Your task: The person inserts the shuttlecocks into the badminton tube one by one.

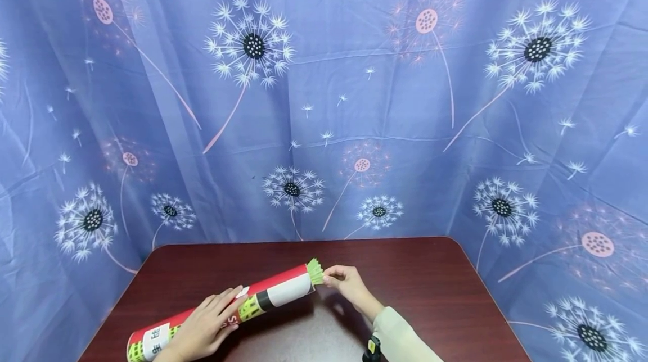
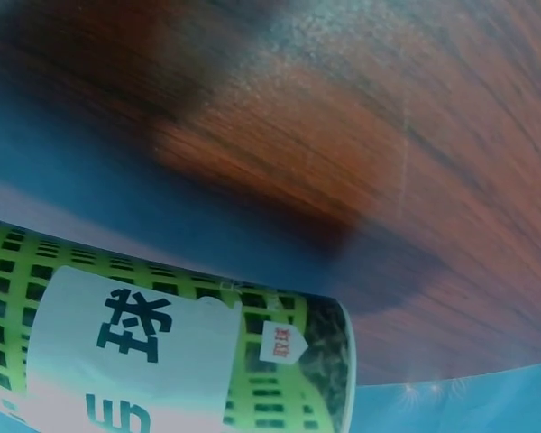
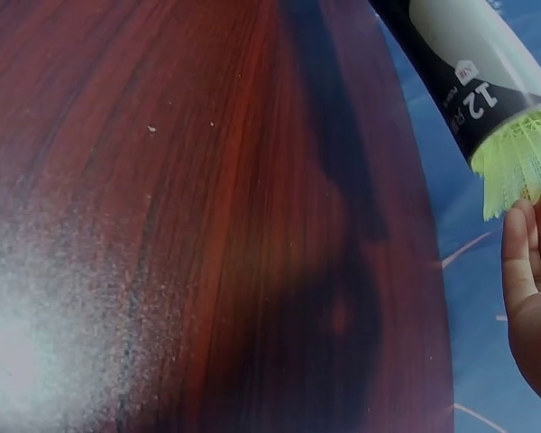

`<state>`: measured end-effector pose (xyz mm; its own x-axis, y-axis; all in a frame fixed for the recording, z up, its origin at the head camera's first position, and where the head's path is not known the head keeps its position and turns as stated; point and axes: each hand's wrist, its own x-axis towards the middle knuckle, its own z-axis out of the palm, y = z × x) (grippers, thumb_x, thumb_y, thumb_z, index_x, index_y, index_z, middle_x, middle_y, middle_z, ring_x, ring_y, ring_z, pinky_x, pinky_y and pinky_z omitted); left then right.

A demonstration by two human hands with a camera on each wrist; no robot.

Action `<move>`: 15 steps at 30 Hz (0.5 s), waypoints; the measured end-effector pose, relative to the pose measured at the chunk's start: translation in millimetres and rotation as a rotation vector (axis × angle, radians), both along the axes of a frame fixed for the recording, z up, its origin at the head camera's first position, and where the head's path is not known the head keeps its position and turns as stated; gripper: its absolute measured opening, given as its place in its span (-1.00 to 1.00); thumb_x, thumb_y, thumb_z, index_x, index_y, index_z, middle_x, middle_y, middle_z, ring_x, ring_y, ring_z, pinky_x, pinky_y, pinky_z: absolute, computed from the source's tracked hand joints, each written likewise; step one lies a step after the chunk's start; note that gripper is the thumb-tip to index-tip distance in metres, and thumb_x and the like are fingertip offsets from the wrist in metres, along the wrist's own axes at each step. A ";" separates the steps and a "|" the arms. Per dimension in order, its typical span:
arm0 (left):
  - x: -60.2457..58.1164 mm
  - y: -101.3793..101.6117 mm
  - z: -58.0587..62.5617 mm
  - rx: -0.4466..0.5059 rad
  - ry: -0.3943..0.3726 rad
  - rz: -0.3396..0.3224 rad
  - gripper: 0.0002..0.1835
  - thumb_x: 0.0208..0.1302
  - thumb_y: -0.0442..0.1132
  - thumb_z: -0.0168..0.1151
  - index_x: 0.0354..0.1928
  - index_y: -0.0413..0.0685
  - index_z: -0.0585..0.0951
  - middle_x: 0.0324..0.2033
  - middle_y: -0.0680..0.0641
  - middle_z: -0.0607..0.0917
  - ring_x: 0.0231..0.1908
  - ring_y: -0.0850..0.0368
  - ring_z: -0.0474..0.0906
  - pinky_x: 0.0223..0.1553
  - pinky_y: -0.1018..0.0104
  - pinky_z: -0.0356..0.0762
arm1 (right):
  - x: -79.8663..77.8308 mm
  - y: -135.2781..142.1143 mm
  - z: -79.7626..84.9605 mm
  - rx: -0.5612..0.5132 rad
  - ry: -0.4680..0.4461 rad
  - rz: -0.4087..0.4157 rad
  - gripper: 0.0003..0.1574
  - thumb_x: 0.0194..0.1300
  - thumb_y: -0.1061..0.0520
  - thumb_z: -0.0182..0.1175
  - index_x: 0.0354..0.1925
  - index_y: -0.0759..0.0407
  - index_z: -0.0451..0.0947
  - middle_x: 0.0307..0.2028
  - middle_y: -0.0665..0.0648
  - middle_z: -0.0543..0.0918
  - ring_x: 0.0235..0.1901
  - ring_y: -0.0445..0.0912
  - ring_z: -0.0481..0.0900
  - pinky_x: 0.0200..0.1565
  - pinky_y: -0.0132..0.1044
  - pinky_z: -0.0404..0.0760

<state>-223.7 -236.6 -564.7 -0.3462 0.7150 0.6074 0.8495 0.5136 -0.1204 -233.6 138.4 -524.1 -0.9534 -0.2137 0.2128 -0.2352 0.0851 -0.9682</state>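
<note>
A long shuttlecock tube (image 1: 286,291), red, green, white and black, slants up to the right over the table. Around its middle my left hand (image 1: 205,322) holds it, fingers across the top. From the tube's right end sticks the skirt of a yellow-green shuttlecock (image 1: 315,272), its head hidden inside. The thumb and fingertips of my right hand (image 1: 349,284) pinch the skirt's edge. In the right wrist view, the right hand (image 3: 534,302) is at the shuttlecock (image 3: 516,164). The left wrist view shows the tube's other end (image 2: 140,370), green with a white label.
The dark red wooden table (image 1: 405,272) has rounded back corners and a glossy top. Behind and beside it hangs a blue curtain (image 1: 324,103) printed with dandelions. A small black and yellow device (image 1: 372,348) sits at the right sleeve (image 1: 400,334).
</note>
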 end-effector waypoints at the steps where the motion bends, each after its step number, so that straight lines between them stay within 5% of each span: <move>1: 0.3 0.0 -0.3 -0.002 -0.003 0.001 -0.43 0.40 0.04 0.02 0.30 -0.17 0.44 0.30 -0.16 0.42 0.10 -0.11 0.50 0.10 0.18 0.19 | 0.5 -1.1 -0.2 0.001 0.008 0.002 -0.82 0.20 0.45 0.18 -0.26 0.65 0.52 -0.38 0.54 0.59 -0.45 -0.24 0.53 -0.35 -0.47 0.53; 15: -0.9 0.5 -4.1 0.015 -0.006 0.002 -0.43 0.41 0.04 -0.01 0.29 -0.18 0.44 0.31 -0.17 0.40 0.10 -0.11 0.49 0.14 0.22 0.14 | -14.9 0.9 -31.2 0.018 -0.023 0.021 -0.76 0.34 0.32 0.13 -0.20 0.55 0.58 -0.31 0.52 0.62 -0.43 -0.26 0.60 -0.23 -0.24 0.66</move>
<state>-224.5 -236.1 -568.8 -0.3514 0.7052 0.6158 0.8491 0.5171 -0.1077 -248.5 139.3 -555.3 -0.9533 -0.2374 0.1867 -0.2146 0.0974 -0.9718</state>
